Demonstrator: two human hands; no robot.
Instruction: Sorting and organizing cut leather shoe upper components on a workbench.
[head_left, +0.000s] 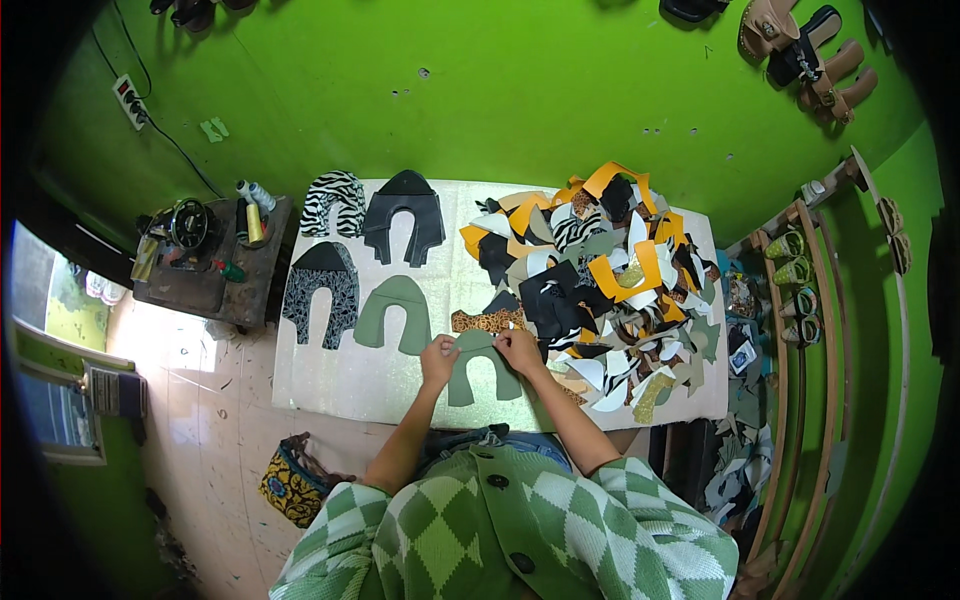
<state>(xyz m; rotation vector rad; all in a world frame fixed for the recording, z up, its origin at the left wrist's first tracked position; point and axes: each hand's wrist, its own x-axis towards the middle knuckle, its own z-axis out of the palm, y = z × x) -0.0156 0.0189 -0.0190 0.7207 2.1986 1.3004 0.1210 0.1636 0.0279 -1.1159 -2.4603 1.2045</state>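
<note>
Between my two hands is a green arch-shaped cut piece, held at its upper corners above the near edge of the table. My left hand pinches its left side, and my right hand grips the right side. Just to the left lies a stack of matching green pieces. Beyond it are arch-shaped pieces in zebra print, black and grey-black pattern. A leopard-print scrap lies right behind my hands.
A large heap of mixed offcuts covers the table's right half. The pale table stands against a green wall. At left is a sewing machine on a dark stand. A wooden rack with sandals stands at right; a patterned bag sits on the floor.
</note>
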